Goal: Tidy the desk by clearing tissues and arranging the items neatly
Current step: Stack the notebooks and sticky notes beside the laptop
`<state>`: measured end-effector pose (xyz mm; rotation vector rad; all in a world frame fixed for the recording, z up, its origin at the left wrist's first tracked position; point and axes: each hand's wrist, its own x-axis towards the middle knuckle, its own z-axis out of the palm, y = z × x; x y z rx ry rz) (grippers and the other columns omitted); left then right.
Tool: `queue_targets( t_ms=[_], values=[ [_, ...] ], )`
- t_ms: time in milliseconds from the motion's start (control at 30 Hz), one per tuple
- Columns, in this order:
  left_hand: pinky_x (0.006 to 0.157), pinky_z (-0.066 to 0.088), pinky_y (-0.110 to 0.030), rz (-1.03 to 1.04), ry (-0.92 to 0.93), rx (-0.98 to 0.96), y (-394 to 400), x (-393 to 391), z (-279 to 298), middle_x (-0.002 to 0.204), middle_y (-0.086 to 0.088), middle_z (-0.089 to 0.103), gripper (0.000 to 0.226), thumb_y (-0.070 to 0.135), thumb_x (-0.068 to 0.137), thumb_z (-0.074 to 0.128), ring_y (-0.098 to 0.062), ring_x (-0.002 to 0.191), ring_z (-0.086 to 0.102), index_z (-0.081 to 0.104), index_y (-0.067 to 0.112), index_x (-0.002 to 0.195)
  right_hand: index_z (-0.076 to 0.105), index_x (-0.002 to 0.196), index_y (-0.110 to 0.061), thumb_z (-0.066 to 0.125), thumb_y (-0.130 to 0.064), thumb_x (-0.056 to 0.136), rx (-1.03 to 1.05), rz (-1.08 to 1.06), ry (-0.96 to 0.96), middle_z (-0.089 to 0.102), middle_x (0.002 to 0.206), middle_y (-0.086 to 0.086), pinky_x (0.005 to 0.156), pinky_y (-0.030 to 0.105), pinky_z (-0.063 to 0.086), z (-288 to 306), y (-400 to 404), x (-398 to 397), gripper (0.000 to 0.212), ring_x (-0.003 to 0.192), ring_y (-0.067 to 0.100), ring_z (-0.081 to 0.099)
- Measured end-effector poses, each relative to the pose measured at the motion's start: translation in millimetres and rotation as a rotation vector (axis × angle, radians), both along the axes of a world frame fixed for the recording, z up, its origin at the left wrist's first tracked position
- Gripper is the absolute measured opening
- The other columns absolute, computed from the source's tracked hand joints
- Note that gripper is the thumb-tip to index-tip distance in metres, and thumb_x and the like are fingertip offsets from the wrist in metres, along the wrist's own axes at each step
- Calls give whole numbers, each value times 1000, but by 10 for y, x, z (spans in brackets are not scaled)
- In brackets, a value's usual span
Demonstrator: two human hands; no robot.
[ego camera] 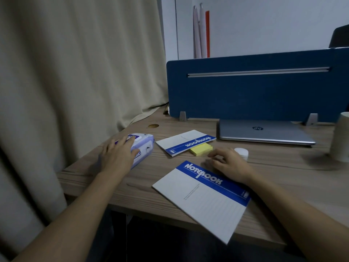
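At the far left, the left hand (118,156) is lying over the wet-tissue pack (140,148), which is sitting near the left edge of the bench (283,173). Its fingers (125,140) are spreading across the pack's top while the thumb is pressing against the near side, so the hand is cupping the pack loosely; whether it is truly gripping or only resting there, I cannot tell. The pack's long axis is running from the near left toward the far right, roughly in line with the forearm, which should suit sliding or lifting it without turning the wrist.

Moving rightward, the far notebook (186,141) is lying askew with a yellow sticky-note pad (201,149) tucked partly under its near edge. In front of them, the near notebook (203,199) is lying diagonally and overhanging the bench's front edge.

The right hand (231,164) is hovering just beyond that notebook's top corner, its fingers (217,153) curling loosely and holding nothing, with the sticky-note pad just ahead of the fingertips and a small white cap-like object (241,152) just beside the knuckles. This hand is clearly the nearer one for the pad and both notebooks.

Farther right, a closed laptop (264,132) is lying against the blue divider (245,87), and a pale cup (340,137) is standing at the edge of view.
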<state>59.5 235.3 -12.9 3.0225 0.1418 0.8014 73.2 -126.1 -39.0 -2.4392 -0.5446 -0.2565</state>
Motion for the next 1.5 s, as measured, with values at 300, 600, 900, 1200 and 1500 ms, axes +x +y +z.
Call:
queue_targets(
  t_ms=[300,600,900,1200,1500],
  values=[
    [115,11,-56,-186,-208,184,-581,291,-123,137,-6,60,45,8,84,61,-34,143,33,61,15,128,66,112,-21,59,-32,93,11,-119,18,67,113,-1,86,28,45,-36,-346,224,22,99,11,58],
    [102,45,-39,-444,283,-304,-1134,615,-318,147,3,48,61,55,92,53,-16,126,49,44,25,144,66,105,-34,61,-35,92,41,-12,36,67,108,-12,83,24,45,-100,-381,446,13,97,4,59],
    [77,55,-45,-335,74,-124,-1124,641,-268,108,-15,69,32,31,104,37,-34,92,64,60,17,121,66,107,-33,61,-36,92,81,6,64,66,109,-13,83,24,43,-87,-389,444,15,99,6,58],
    [42,48,-28,-800,-361,176,-1323,383,-232,75,-2,74,34,35,102,41,-17,49,61,69,17,107,69,104,-20,49,-38,99,759,-27,303,75,97,4,77,31,58,18,-300,245,27,83,16,71],
    [76,55,-26,-1003,-178,-114,-1374,279,-209,111,1,75,56,51,101,31,-11,95,69,72,15,114,56,103,-12,49,-7,99,1143,-150,430,77,81,1,57,27,58,33,-239,193,10,79,19,75]
  ],
)
